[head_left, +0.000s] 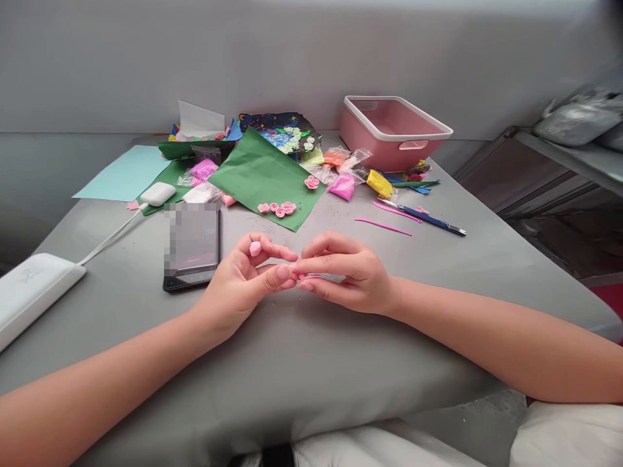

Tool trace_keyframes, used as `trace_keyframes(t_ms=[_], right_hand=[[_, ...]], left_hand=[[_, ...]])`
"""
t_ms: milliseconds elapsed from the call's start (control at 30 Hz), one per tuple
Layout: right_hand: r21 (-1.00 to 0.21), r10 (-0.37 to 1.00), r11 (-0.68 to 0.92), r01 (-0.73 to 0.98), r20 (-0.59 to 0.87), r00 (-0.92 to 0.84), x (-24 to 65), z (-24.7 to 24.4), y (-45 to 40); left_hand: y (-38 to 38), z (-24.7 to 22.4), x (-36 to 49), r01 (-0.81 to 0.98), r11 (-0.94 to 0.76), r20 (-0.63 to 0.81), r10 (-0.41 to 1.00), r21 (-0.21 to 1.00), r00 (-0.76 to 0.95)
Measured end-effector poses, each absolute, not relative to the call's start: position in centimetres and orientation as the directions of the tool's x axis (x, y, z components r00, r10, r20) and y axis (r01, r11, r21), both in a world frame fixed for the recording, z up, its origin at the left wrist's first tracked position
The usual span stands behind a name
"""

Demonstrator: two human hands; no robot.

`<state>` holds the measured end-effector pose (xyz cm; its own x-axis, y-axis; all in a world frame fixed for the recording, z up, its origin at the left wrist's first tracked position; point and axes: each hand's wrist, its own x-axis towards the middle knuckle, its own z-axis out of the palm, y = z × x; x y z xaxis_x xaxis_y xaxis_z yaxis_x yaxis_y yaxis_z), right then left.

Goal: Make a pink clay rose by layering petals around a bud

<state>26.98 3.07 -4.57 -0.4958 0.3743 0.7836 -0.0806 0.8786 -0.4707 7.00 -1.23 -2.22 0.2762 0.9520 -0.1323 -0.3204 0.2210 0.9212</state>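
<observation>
Above the near middle of the table, my left hand (250,272) and my right hand (348,272) meet at the fingertips. A small lump of pink modelling clay (256,248) sits tucked against the fingers of my left hand. Its thumb and finger press together on a tiny pink clay piece (294,270), mostly hidden by the fingertips. Between my right thumb and fingers shows a thin pink sliver (311,277); I cannot tell whether it is clay or a tool. Beyond my hands, several pink clay roses (280,211) lie on a green sheet (257,172), with another rose (311,182) nearer its right corner.
A phone (195,243) lies left of my left hand, beside a white power bank (36,285) cabled to a white case (158,193). Pink tools (383,226), a blue-handled knife (433,219) and clay packets (379,184) lie right. Behind stands a pink basket (374,146).
</observation>
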Motion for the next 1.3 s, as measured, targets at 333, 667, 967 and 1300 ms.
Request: trace_keyframes(t_ms=[333, 667, 967, 1300], right_hand=[[-0.448, 0.375, 0.893, -0.055, 0.805, -0.460, 26.81, -4.36, 2.99], [-0.416, 0.343, 0.908, -0.052, 0.809, -0.477, 26.79, -4.33, 3.03], [-0.420, 0.356, 0.907, -0.037, 0.809, -0.467, 26.82, -4.52, 2.99], [-0.478, 0.372, 0.874, -0.086, 0.773, -0.515, 26.80, -4.06, 2.95]], left_hand=[[-1.29, -2.04, 7.32, -0.326, 0.241, -0.129, 0.935, 0.914, 0.329], [-1.20, -2.09, 7.51, -0.327, 0.276, -0.148, 0.918, 0.904, 0.367], [-1.17, -2.20, 7.40, -0.322, 0.288, -0.140, 0.900, 0.902, 0.412], [-1.29, -2.26, 7.34, -0.241, 0.313, -0.192, 0.887, 0.919, 0.420]])
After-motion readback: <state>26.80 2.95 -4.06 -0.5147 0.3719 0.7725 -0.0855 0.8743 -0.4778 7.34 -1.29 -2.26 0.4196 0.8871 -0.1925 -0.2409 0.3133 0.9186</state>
